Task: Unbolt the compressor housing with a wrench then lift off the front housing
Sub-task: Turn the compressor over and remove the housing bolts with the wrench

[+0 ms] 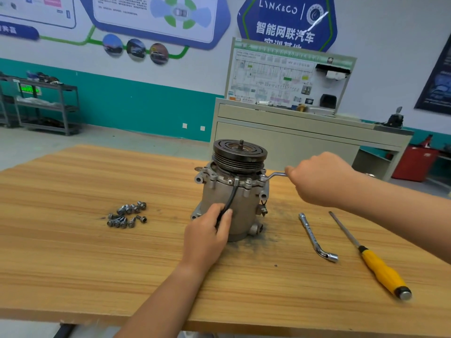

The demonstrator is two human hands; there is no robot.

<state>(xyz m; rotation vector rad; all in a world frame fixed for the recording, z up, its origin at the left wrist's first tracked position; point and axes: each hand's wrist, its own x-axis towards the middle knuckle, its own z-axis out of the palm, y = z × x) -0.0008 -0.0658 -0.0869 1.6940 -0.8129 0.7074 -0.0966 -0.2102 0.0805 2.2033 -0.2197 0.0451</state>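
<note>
Right hand (319,179) is gripping wrench (275,175), hiding its handle end; left hand (207,236) is clasping compressor (245,211), covering cable (232,193) end.

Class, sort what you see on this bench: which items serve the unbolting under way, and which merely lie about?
In use: compressor; wrench set at its flange; right hand gripping it; left hand steadying the body.
Lying about: loose bolts; second socket wrench; yellow-handled screwdriver.
</note>
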